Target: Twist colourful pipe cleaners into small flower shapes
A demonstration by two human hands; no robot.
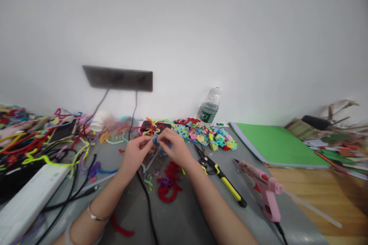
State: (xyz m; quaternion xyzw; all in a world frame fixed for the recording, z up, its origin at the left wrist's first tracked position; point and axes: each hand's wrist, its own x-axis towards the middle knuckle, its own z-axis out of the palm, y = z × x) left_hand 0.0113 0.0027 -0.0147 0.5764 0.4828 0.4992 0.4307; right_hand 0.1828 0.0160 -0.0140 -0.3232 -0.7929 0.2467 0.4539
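The person's left hand (135,154) and right hand (176,148) meet above the middle of the grey table (184,218). Between their fingertips sits a small blue pipe cleaner piece (156,140). Both hands pinch it, the left from its left side and the right from its right side, with the fingers curled in close. The piece is held just above the table, in front of a heap of loose coloured pipe cleaners. It is too small and blurred to make out its shape.

A silver bracelet (96,215) circles the left wrist. Below the hands, a red pipe cleaner shape (170,187) lies flat on the table, and a black cable (147,203) runs past it on its left. Just right of the right forearm lie cutters (222,179) with a yellow and black handle, and beyond them rests a pink glue gun (266,189). A pile of small finished flowers (209,138) sits behind the right hand, near a water bottle (210,106) against the wall. A green sheet (273,144) lies well to the right.
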